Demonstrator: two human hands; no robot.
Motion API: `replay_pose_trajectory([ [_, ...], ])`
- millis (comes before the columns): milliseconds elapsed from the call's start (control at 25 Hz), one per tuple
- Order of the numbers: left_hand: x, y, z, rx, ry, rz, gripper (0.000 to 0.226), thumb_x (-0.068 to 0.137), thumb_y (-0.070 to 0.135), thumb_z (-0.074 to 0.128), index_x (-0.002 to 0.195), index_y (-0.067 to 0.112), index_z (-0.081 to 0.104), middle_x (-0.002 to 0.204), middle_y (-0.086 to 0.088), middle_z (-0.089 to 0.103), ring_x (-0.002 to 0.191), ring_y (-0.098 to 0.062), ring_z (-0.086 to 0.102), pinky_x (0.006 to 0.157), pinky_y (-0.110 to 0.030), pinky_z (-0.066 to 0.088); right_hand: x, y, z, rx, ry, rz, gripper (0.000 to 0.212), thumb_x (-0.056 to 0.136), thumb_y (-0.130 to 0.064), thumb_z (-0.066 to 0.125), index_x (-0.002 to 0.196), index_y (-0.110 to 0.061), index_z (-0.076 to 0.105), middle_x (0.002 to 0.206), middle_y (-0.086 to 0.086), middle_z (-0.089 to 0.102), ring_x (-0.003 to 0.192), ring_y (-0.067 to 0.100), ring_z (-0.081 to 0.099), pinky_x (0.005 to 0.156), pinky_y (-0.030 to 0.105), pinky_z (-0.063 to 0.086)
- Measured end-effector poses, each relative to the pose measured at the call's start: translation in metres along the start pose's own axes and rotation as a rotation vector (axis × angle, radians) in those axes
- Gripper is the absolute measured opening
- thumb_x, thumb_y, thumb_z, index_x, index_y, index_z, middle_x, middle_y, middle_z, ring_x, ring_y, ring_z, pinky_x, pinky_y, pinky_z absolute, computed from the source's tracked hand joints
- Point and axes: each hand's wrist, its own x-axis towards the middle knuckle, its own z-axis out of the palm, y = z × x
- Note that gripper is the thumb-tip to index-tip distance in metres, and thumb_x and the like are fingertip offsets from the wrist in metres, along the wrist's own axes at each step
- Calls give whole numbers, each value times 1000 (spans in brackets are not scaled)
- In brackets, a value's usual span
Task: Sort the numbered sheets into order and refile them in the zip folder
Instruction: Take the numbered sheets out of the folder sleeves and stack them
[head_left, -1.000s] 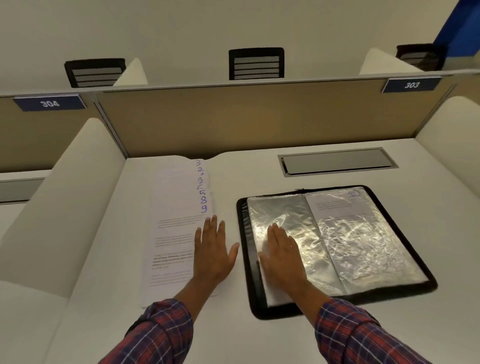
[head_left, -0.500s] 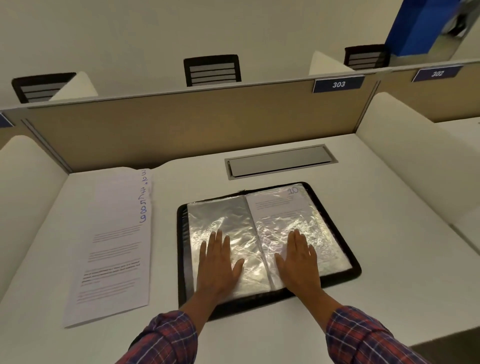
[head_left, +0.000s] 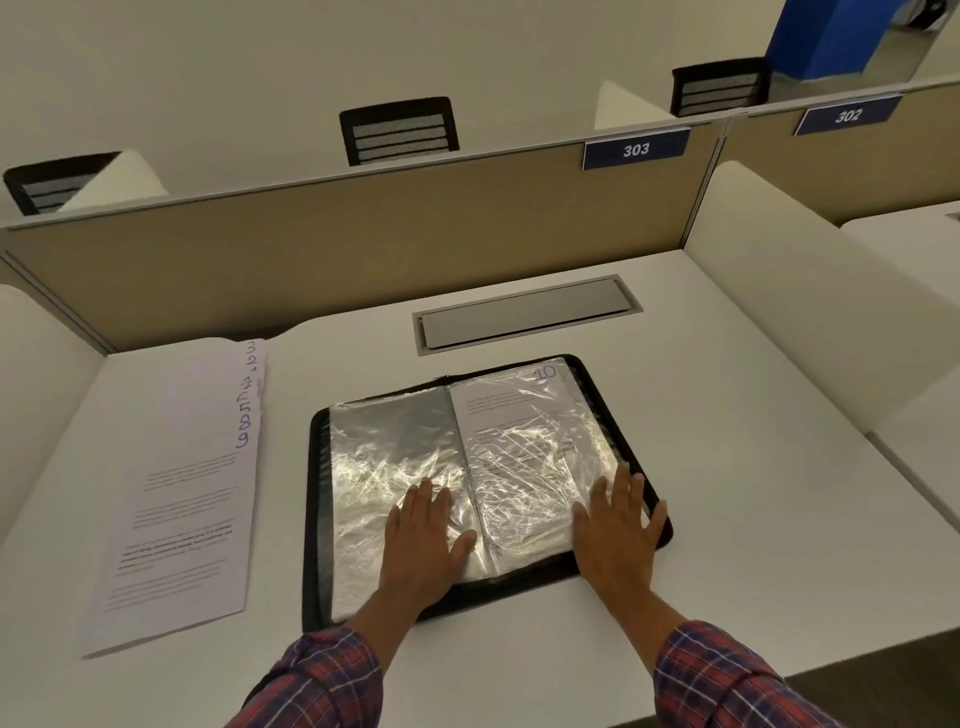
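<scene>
A black zip folder (head_left: 315, 519) lies open on the white desk, its clear plastic sleeves shining. The right-hand sleeve holds a sheet marked 10 (head_left: 524, 410); the left sleeve (head_left: 384, 441) looks empty. My left hand (head_left: 423, 543) rests flat on the lower part of the left sleeve, fingers straight. My right hand (head_left: 618, 530) lies flat on the lower right corner of the folder, fingers spread over the sleeve edge and black border. To the left lies a fanned stack of numbered sheets (head_left: 182, 499), blue handwritten numbers showing down its right edge.
A grey cable hatch (head_left: 524, 314) is set into the desk behind the folder. White side dividers (head_left: 795, 291) and a tan back panel (head_left: 363, 244) with a 303 sign enclose the desk. Black chair backs show beyond the panel.
My left hand has moved from the sheet stack onto the folder's left sleeve. My right hand has slid from the left sleeve across to the folder's lower right corner. The view has turned rightward.
</scene>
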Motion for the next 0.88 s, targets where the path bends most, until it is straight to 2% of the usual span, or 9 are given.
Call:
replay_pose_trajectory([
  [160,2,0,-1,-30,33,4,71,92,67,46,151,28,39,168,-1,26,157,-24,20,126,-49,23,-1,-8,-3,16,120,-53,53,101,-31,34,139,-13,65,162,20,41,150,42,37,117,69,19],
  [240,6,1,-6,-67,108,26,54,87,67,50,126,30,54,143,6,48,139,-20,43,114,-46,40,-2,-22,-10,68,181,-50,45,102,-29,43,137,-16,67,158,17,47,147,39,43,115,67,24],
  [320,15,7,-20,-113,99,-22,49,86,72,46,109,31,59,119,11,53,120,-17,54,98,-44,49,-5,-42,-20,162,223,-29,35,104,-26,54,135,-19,69,154,14,54,143,36,50,111,64,35],
  [400,26,16,-37,-226,30,-111,67,89,81,39,120,27,63,126,4,58,122,-22,57,98,-47,49,-11,-67,-29,267,226,-46,35,102,-25,62,136,-20,68,151,13,57,138,34,55,105,61,45],
  [480,33,26,-53,-479,15,-155,85,87,87,42,139,22,57,142,-3,57,129,-24,56,105,-48,48,-17,-90,-37,385,230,-121,36,102,-26,63,137,-21,67,148,12,60,131,32,61,97,56,54],
  [600,36,35,-80,-891,-22,-194,84,79,87,57,134,23,57,135,1,62,118,-17,62,97,-38,53,-26,-121,-47,497,271,-316,34,104,-24,62,137,-19,67,139,10,66,122,23,67,95,36,57],
  [680,39,34,-99,-1024,-54,-243,76,75,82,67,123,25,59,120,5,67,106,-13,66,88,-34,56,-33,-140,-52,544,239,-409,37,107,-28,56,142,-20,63,140,7,66,122,19,66,98,26,53],
  [760,40,25,-112,-1049,-59,-281,63,77,71,76,116,25,61,111,6,68,99,-14,69,85,-37,59,-42,-157,-52,580,142,-463,42,109,-33,49,149,-24,56,148,4,61,128,17,63,103,29,54],
  [880,38,-2,-116,-1007,28,-361,30,88,32,79,110,20,64,108,0,69,92,-18,72,80,-41,62,-56,-172,-53,647,-88,-496,55,108,-47,45,160,-29,39,162,-5,45,145,12,47,117,29,42],
])
